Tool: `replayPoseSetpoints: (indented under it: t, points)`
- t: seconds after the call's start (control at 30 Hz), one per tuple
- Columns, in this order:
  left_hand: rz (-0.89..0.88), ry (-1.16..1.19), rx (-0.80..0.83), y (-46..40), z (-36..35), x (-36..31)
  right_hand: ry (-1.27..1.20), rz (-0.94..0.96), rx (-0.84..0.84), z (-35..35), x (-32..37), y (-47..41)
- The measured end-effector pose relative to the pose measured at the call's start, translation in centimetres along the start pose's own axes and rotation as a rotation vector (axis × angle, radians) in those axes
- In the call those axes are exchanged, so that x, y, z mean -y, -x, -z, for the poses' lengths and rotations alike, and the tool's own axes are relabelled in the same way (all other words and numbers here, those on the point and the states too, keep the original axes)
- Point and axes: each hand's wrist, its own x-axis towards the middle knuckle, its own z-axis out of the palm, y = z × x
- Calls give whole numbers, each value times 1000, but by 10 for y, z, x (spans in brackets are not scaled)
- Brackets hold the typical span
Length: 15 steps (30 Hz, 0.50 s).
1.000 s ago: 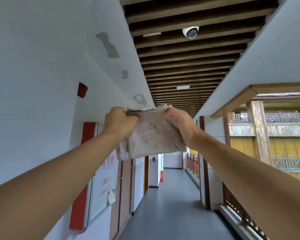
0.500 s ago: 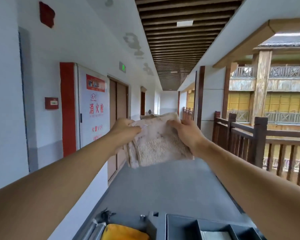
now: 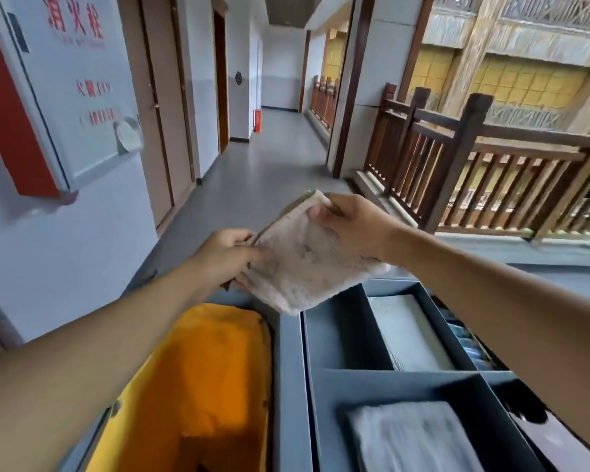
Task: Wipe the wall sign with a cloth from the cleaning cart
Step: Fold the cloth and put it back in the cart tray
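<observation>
Both hands held one folded cloth (image 3: 304,264) in the middle of the frame: the left hand (image 3: 227,255) pinched its near-left edge between thumb and fingers, while the right hand (image 3: 349,226) gripped the far upper corner from above, fingers curled over the fold, so that neither grip was wide or free. Stretched between the two, the beige, visibly soiled cloth hung in the air just above the far rim of the cleaning cart (image 3: 290,369), touching nothing else, a hold that seemed meant to keep the fold flat and tidy, whether for setting it down or for presenting a fresh face. Below it, in the lower half of the frame, the cart's grey divided tray showed a pale folded towel (image 3: 413,437) in the nearest compartment and a stack of pale sheets (image 3: 409,332) in the one beyond, with a yellow bag (image 3: 198,386) open at the lower left. At the upper left, well apart from the hands, a white wall panel (image 3: 79,86) with red lettering and a red side strip was mounted on the corridor wall; whether this was the sign to be wiped could not be told for certain, though it was the only such panel within view. A wooden railing (image 3: 457,165) ran along the right of the corridor. Judging by the cloth's place over the cart, the wiping itself was not under way at this instant.
</observation>
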Motion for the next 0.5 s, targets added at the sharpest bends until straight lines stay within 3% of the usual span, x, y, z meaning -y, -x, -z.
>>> replayPoseSetpoints:
  t: [0.2,0.33,0.5]
  points:
    - [-39,-69,242,-15,-33,42,205,-3,264,-18,-20,4]
    - [-184,-71,223,-28,-53,34,276,-3,398,-14,-25,8]
    - [-390,-176,370,-44,-88,22,342,-40,484,5,-41,9]
